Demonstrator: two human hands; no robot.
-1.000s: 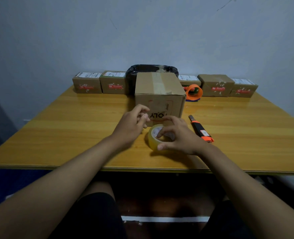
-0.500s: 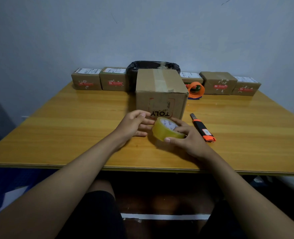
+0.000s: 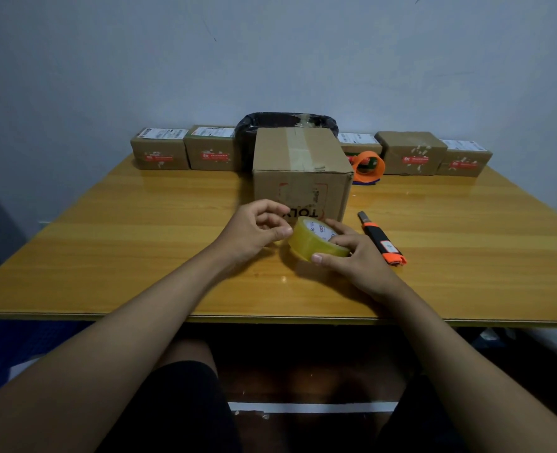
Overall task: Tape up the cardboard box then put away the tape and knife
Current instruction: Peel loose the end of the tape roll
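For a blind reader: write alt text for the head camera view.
A right hand holds a yellowish clear tape roll while the left hand picks at its edge, before a brown cardboard box on a wooden table. An orange-and-black utility knife lies beside it.

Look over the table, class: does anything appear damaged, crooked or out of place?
The big cardboard box stands upside down: its printed lettering reads inverted. Old tape on its top looks wrinkled. The small boxes at the back show torn white patches. Nothing is spilled.
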